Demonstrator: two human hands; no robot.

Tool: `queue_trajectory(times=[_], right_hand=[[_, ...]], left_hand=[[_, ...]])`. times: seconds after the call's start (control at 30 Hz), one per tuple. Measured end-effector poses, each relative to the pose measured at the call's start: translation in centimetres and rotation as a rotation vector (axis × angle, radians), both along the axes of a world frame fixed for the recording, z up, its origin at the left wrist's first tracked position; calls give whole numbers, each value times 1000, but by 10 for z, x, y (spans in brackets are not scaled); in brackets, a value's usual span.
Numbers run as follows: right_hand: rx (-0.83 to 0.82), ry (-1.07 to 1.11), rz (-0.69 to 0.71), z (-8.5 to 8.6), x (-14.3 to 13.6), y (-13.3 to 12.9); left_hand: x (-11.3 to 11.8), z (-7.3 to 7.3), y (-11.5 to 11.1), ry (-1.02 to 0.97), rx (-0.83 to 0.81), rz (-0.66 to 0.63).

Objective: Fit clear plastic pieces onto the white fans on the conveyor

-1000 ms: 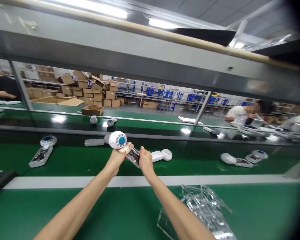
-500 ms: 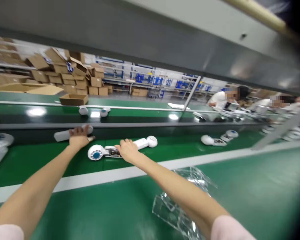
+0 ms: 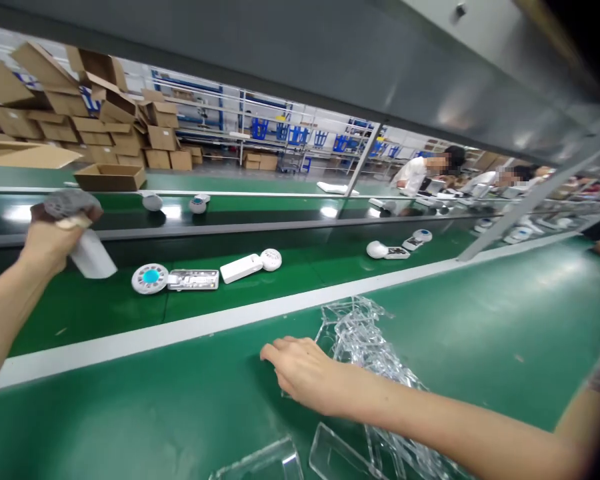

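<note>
My left hand [image 3: 50, 240] is closed around a white handheld fan part [image 3: 94, 255], lifted at the left over the belt; its round head is blurred. My right hand [image 3: 305, 373] is low over the green tabletop beside a heap of clear plastic frames [image 3: 367, 337]. Its fingers are loosely bent and apart, with nothing visible in them; the underside is hidden. On the green belt beyond lies an open fan half [image 3: 193, 279] with a blue-centred round head and bare insides. A white fan cover [image 3: 243, 268] with a round grille lies just right of it, back side up.
Two loose clear frames [image 3: 260, 463] lie at the near edge. Further right on the belt are more fan parts [image 3: 397, 252]. A metal beam [image 3: 300, 60] crosses overhead, and a slanted post [image 3: 517, 200] stands at right. Another person's arm [image 3: 590, 393] shows at the right edge.
My left hand has raised the fan part from the belt and moved left. My right hand has let go of the fan pieces and come back to the clear frames.
</note>
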State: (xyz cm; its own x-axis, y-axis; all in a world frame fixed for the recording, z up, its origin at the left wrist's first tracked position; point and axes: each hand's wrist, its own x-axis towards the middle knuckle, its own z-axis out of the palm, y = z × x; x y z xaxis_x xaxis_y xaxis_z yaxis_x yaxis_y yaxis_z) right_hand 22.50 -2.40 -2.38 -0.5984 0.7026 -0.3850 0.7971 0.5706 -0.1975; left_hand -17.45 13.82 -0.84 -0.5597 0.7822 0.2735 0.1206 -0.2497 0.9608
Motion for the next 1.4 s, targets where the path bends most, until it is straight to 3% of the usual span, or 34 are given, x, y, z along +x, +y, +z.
queue_trajectory(times=[0.1,0.2,0.3,0.47,0.57,0.7,0.83,0.9,1.0,1.1,1.17,1.3,1.4], right_hand=[[69,238,59,12,-22,-1],[160,361,64,22,-33,-9],[170,178,81,21,-24,-21],[81,-256,70,2,-1,-39],[92,-203,80,1,-2,-43],[159,-9,44,19,-20,-42],[185,234,-71,29,-36,-47],[161,397,-91,19,-36,-51],[151,517,-22,-10,-24,-55],[151,405,119,-31,-10,-55],[109,336,112,-32,-10,-52],[72,262,-90,-28,-46,-48],[116,155,-83,-44,-74,-47]], left_hand=[[22,29,-33,-358,33,-67],[52,45,-65,-533,177,-328],[81,50,-86,-551,392,-450],[119,53,-96,-603,427,-474],[134,54,-98,-726,405,-578],[141,57,-103,-876,379,-692],[136,60,-105,-834,403,-652],[133,60,-106,-771,446,-610],[129,59,-107,-684,484,-534],[128,58,-108,-659,471,-468],[129,58,-108,-651,456,-443],[133,59,-108,-607,424,-468],[136,59,-108,-574,409,-446]])
